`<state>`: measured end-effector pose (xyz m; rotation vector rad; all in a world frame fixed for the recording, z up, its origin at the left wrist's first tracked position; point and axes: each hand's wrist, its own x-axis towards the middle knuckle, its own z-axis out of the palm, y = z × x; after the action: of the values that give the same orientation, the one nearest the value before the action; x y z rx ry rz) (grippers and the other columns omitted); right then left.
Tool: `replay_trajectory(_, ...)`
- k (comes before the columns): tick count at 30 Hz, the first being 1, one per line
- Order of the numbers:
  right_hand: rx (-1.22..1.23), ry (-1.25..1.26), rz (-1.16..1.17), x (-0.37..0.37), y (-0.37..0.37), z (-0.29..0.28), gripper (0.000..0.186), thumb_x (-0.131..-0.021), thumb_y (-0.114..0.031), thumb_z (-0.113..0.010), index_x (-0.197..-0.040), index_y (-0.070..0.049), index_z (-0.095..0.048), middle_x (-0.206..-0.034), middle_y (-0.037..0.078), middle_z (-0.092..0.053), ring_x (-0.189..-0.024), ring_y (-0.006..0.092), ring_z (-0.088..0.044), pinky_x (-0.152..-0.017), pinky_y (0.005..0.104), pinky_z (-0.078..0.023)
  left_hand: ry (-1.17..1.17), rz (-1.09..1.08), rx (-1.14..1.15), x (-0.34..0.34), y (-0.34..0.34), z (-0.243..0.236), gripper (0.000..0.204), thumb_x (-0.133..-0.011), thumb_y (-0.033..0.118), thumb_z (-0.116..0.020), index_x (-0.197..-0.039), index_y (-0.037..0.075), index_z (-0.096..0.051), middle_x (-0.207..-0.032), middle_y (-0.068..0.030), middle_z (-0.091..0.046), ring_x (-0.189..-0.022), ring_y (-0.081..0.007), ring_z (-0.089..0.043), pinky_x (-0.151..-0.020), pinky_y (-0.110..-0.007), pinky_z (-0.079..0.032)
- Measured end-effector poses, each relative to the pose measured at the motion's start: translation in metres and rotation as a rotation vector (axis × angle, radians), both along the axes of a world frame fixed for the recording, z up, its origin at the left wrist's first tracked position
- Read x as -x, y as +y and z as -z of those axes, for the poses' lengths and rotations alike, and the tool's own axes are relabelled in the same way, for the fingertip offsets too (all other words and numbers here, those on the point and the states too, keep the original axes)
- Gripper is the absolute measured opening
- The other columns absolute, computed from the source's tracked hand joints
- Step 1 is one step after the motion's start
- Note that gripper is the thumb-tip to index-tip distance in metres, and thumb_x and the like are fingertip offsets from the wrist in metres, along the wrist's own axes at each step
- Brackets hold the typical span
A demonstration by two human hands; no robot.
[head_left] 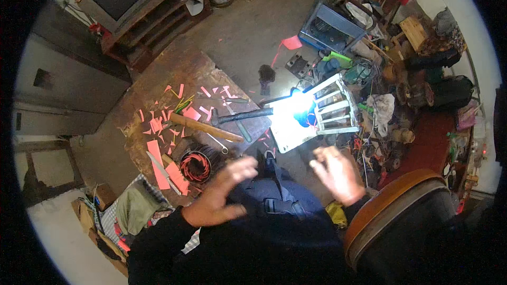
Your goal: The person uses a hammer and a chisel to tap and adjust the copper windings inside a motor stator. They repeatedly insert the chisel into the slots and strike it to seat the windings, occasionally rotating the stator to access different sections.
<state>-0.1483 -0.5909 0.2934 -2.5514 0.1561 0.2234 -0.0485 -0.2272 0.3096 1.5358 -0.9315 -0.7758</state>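
My left hand [224, 192] hovers above my lap with its thumb spread from the fingers, holding nothing; its fingertips are slightly blurred. My right hand [338, 175] is raised on the other side, fingers stretched out, also holding nothing. Nearest to the left hand, at the table's near edge, is a motor stator [196, 167] with red windings. Beyond it lie a wooden handle [206, 127], a ring spanner [217, 143] and a hammer with a dark wrapped handle [245, 115]. A long blade [163, 172] rests on pink sheet strips [157, 163]. Small pink scraps are scattered around.
Ahead of my right hand stands a white chair [337, 106], its seat washed out by a bright light. Tools, cloths and a blue crate [330, 26] clutter the right side. A round orange-rimmed object [391, 200] is close to my right arm. A television cabinet [158, 16] stands far left.
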Motion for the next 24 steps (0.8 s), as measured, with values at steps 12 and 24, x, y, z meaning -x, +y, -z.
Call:
replay_trajectory(12,0.049,0.381,-0.096,0.037,-0.010,0.067,0.036,-0.101,-0.028,-0.078,-0.123,0.000,-0.074,-0.108,0.022,-0.076,-0.103,0.0424,-0.075,-0.091,0.0517,-0.059,0.387,0.181,0.054,0.008,0.034,0.045,0.067,-0.112,0.038,-0.063,-0.169,0.008,-0.044,-0.177,-0.0190,-0.039,-0.168,-0.0374,-0.030,-0.137,-0.051,-0.020)
replay_trajectory(24,0.212,0.177,0.198,-0.008,-0.193,0.110,0.029,-0.095,-0.020,-0.081,-0.112,0.003,-0.076,-0.116,0.028,-0.075,-0.106,0.0484,-0.073,-0.093,0.0543,-0.058,0.559,-0.331,-0.211,0.022,-0.017,0.118,0.044,-0.116,0.024,-0.064,-0.151,-0.001,-0.057,-0.148,-0.0138,-0.070,-0.137,-0.0207,-0.065,-0.118,-0.036,-0.050)
